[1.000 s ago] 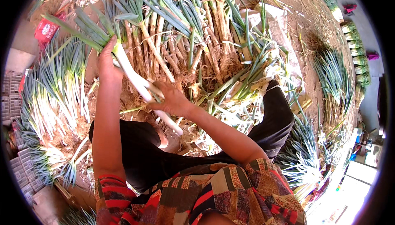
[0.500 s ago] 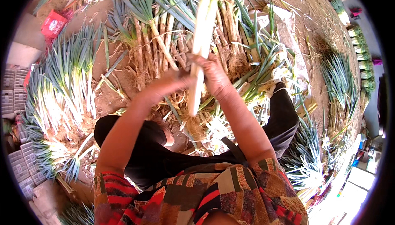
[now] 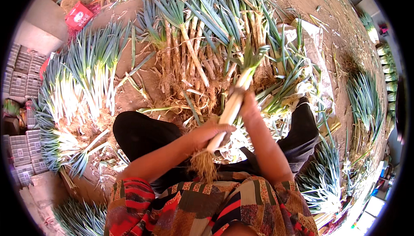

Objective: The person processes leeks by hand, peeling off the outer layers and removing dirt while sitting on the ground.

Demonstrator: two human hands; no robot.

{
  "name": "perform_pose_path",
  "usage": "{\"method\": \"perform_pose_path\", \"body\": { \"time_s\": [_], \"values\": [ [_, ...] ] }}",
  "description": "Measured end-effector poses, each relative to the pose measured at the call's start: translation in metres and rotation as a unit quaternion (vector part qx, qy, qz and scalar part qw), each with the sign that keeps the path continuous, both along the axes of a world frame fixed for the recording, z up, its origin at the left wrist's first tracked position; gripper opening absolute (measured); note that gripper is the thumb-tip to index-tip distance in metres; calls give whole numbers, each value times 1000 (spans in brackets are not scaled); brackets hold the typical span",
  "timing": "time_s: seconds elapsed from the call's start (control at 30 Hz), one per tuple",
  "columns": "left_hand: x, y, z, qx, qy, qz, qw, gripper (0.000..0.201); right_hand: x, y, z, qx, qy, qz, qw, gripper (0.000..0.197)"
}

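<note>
**One leek [image 3: 232, 109] in two hands, above the lap**

Brown floor [image 3: 338, 29], strewn with leaf scraps, spreads under everything. Largest on it: a broad heap of leeks [image 3: 202, 37] ahead of the person, green tops pointing away, stalks brownish, roots toward the knees. To the left, a row of white-stalked leeks [image 3: 88, 74], tops likewise away. To the right, a darker bundle of leeks [image 3: 365, 100], well apart from the heap. Black-trousered legs [image 3: 148, 134] bent, knees wide. Pale sheet [image 3: 314, 48] along the heap's right edge. Pale peelings [image 3: 233, 150] between the knees. Red bag [image 3: 79, 15] beyond the white-stalked row.

The single leek slants above the lap: green end up and to the right, root end low, near the patterned shirt [image 3: 189, 197]. Left hand [image 3: 210, 132] wraps the white stalk just above the roots [image 3: 204, 165]. Right hand [image 3: 247, 103], slightly blurred, grips higher, near the green.
</note>
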State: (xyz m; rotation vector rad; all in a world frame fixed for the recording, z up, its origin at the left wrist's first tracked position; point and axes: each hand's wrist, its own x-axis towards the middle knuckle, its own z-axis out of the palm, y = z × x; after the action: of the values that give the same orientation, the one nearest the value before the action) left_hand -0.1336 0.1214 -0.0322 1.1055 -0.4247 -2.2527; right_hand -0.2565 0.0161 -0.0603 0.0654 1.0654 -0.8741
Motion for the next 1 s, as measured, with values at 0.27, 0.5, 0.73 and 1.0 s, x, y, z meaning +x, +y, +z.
{"method": "perform_pose_path", "body": {
  "time_s": [0.27,0.5,0.73,1.0],
  "values": [
    [22,57,27,-151,-177,2,973,49,-25,-107,4,-170,22,-10,985,13],
    [113,83,60,-271,-481,236,800,67,112,-4,164,-621,132,319,704,65],
    [333,87,98,-166,-725,347,571,55,69,23,40,-415,228,475,742,28],
    [349,67,10,-321,-742,190,557,32,-34,34,-90,-213,317,395,835,25]
  ]
}}
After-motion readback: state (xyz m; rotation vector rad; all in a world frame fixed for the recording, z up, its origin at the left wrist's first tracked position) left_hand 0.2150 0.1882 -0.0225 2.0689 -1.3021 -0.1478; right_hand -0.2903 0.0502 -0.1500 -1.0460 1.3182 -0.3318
